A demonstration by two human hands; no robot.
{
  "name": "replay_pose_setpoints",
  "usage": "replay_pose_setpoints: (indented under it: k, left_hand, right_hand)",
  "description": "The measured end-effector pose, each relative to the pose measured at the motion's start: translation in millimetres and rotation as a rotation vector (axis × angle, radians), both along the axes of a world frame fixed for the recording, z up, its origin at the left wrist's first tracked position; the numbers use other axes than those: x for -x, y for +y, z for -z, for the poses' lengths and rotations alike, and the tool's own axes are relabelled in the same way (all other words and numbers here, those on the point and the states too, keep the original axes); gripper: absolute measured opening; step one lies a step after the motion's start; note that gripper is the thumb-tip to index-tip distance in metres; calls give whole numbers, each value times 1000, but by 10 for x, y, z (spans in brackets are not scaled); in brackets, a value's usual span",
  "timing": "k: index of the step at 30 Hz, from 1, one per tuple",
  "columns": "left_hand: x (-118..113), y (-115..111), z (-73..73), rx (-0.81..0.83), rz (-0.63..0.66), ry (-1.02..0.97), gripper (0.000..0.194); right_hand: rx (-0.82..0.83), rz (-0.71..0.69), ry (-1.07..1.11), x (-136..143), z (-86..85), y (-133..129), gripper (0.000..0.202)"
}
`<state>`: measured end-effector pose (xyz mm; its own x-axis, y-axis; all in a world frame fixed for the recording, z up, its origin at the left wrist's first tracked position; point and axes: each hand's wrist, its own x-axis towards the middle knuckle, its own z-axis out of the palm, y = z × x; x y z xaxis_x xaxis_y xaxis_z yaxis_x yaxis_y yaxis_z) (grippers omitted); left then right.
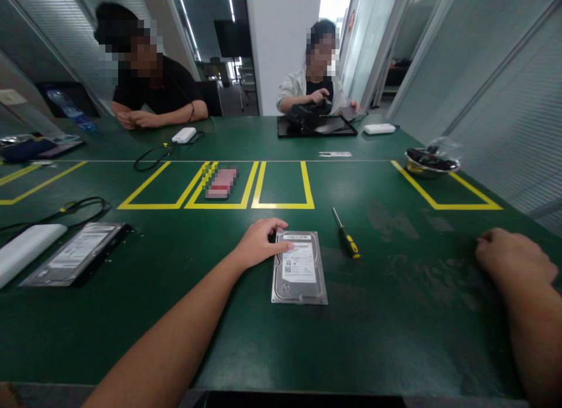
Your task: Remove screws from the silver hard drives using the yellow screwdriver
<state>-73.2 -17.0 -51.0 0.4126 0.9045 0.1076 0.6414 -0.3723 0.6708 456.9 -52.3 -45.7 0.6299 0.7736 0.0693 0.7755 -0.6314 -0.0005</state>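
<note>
A hard drive (pixel 300 270) with a white label lies flat on the green table (pixel 272 349), near the middle. My left hand (pixel 262 242) is at its upper left corner, thumb over the label and fingers at the far edge, gripping it. To the right of the drive lies a screwdriver (pixel 348 240) with a yellow and black handle, its tip pointing away. My right hand (pixel 516 257) rests on the table at the far right, its fingers curled in, with nothing visible in it.
Another hard drive (pixel 76 253) and a white power bank (pixel 30 250) lie at left. Yellow tape outlines (pixel 283 206) cross the table, one around a pink phone (pixel 222 182). A metal bowl (pixel 432 164) stands back right. Two people sit opposite, one by a black tray (pixel 340 127).
</note>
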Motion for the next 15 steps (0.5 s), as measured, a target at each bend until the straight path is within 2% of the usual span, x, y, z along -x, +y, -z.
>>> replay_pose_setpoints:
  k: [4, 15]
  left_hand:
    - [-2, 0, -4, 4, -1, 5, 53]
    - [-7, 9, 4, 5, 2, 6, 53]
  right_hand:
    - [60, 77, -20, 54, -33, -9, 43]
    - [133, 87, -14, 111, -102, -1, 45]
